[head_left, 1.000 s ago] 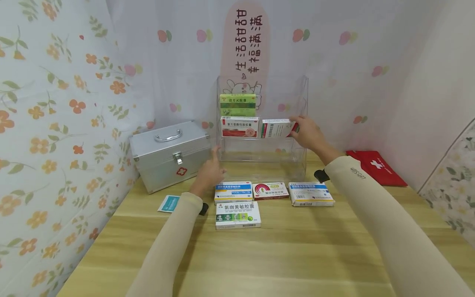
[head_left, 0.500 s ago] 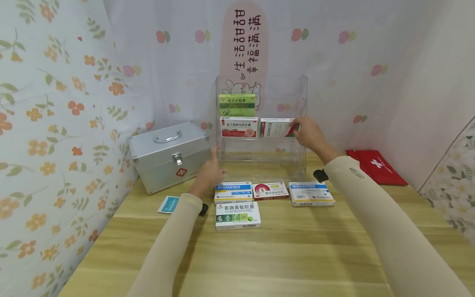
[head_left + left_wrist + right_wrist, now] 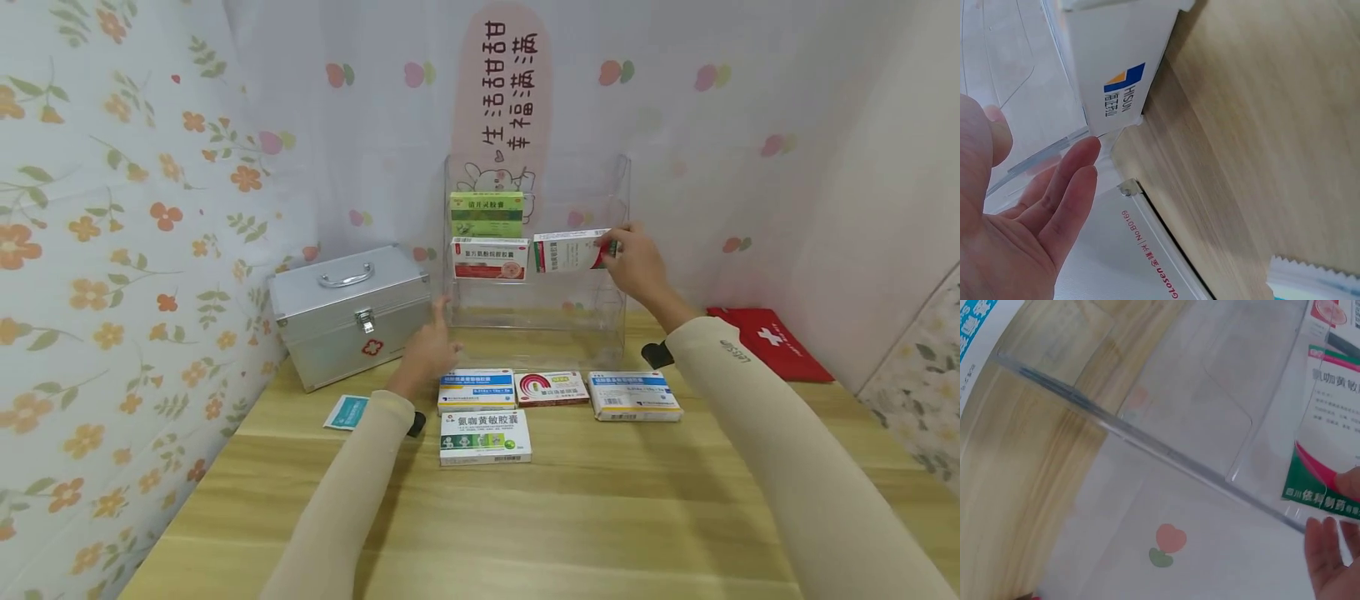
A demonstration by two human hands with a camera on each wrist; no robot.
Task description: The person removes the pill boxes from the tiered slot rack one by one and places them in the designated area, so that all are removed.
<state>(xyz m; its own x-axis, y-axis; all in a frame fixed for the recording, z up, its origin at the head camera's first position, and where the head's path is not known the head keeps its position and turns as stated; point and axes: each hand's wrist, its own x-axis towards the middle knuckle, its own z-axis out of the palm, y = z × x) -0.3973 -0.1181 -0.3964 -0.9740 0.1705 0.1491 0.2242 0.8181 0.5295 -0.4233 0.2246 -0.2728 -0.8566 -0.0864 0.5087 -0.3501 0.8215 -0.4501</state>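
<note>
My right hand [image 3: 636, 265] pinches the right end of a white medicine box [image 3: 568, 252] with green and red ends. The box tilts a little, right end higher, at the middle tier of a clear acrylic display rack [image 3: 517, 318]. Thumb on its front face, fingers behind: so it appears in the right wrist view. Left of it on that tier stands a white-and-red medicine box [image 3: 490, 259]; a green medicine box [image 3: 487, 215] occupies the tier above. My left hand [image 3: 429, 354], fingers loosely extended and holding nothing, is by the rack's lower left side.
Before the rack lie two blue-and-white boxes [image 3: 476, 390] [image 3: 636, 397], a box with a red arc [image 3: 552, 389] and a white-green box [image 3: 484, 437]. A silver first-aid case [image 3: 352, 312] stands left, near a teal sachet [image 3: 347, 412]. A red pouch [image 3: 772, 343] lies right.
The box in my right hand first slid slightly left against its neighbour, then rose a little and tilted, right end up. My left hand stays by the rack. The head view shifted slightly.
</note>
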